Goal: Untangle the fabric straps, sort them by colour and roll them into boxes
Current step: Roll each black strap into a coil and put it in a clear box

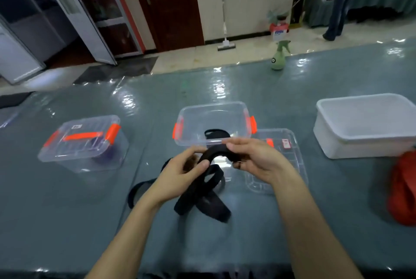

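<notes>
1. Black strap (pixel 203 191): a wide, flat, matte band of woven fabric. It arches between the two hands just in front of the open box, and the rest drops to the bench (pixel 67 211) in crossed, overlapping loops.
2. Left grip (pixel 180 172): thumb and curled fingers pinch the strap at the left foot of the arch.
3. Right grip (pixel 254 159): fingers are curled over the right end of the arch, and the thumb closes beneath it.
4. A second black loop (pixel 216 133) lies inside the open box (pixel 213 106). Whether it joins the held strap cannot be told.
5. Writing: small red-and-white labels sit on the closed box (pixel 83 143) and on the loose lid (pixel 290 157), both too blurred to read.
6. Count:
   - Two clear boxes with orange latches, one shut with something purple inside and one open.
   - One clear lid flat on the bench beside the open box.
   - One white tub (pixel 360 143) at the right.
   - One red cloth heap (pixel 403 191) at the right edge.
   - One green spray bottle (pixel 279 55) at the far side.
</notes>
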A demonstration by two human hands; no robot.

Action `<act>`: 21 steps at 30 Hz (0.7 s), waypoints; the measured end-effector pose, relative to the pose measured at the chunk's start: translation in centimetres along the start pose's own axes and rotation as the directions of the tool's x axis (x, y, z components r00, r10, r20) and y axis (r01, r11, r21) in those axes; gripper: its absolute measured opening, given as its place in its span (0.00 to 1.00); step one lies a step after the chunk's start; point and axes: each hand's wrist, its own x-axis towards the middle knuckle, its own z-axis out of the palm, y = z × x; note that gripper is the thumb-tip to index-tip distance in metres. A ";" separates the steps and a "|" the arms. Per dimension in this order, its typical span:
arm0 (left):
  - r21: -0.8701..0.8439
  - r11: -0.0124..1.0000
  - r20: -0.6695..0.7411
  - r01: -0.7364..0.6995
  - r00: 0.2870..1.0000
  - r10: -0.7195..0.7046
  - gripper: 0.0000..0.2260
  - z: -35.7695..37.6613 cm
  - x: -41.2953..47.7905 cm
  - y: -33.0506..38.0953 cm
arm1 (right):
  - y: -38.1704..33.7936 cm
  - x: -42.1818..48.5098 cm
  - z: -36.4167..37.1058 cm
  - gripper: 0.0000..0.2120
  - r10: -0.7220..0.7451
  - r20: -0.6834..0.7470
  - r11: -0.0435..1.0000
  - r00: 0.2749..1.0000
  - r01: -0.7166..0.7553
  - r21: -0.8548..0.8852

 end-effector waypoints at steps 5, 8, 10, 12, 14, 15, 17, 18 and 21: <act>-0.245 0.965 -0.002 0.095 0.995 -0.099 0.20 -0.7 0.4 0.1 | 0.3 0.7 -0.4 0.11 -0.011 0.046 1.000 0.999 0.010 0.013; -0.097 0.991 0.036 0.088 0.996 -0.085 0.22 -1.5 1.0 0.6 | 0.6 1.0 0.0 0.11 -0.013 0.036 1.000 0.999 0.013 0.008; 0.042 0.998 0.019 0.038 0.999 -0.039 0.18 -2.1 1.4 0.8 | 0.7 1.1 0.7 0.09 -0.011 0.024 1.000 1.000 0.011 0.012; 0.078 0.997 0.045 0.007 0.999 -0.010 0.16 -2.8 1.7 0.7 | 0.8 1.1 1.1 0.07 -0.022 0.025 1.000 0.999 0.022 -0.007; 0.007 1.000 0.087 0.016 0.996 -0.016 0.17 -3.3 1.8 0.7 | 0.7 0.9 1.4 0.07 -0.037 0.020 0.999 0.999 0.038 -0.017; -0.039 0.999 0.109 0.023 0.994 -0.019 0.18 -3.4 1.8 0.7 | 0.6 0.9 1.5 0.08 -0.046 0.021 0.999 0.999 0.047 -0.010; -0.060 0.998 0.138 0.012 0.990 -0.003 0.18 -3.5 1.8 0.9 | 0.4 0.9 1.9 0.09 -0.058 0.038 0.998 0.998 0.057 0.019; -0.039 0.999 0.140 -0.004 0.990 0.009 0.17 -3.6 1.8 1.0 | 0.2 0.8 2.1 0.09 -0.059 0.047 0.998 0.997 0.057 0.041; 0.124 0.991 0.133 -0.055 0.990 0.038 0.13 -4.8 2.1 1.6 | -0.2 0.2 2.2 0.10 -0.079 0.041 0.997 0.996 0.078 0.007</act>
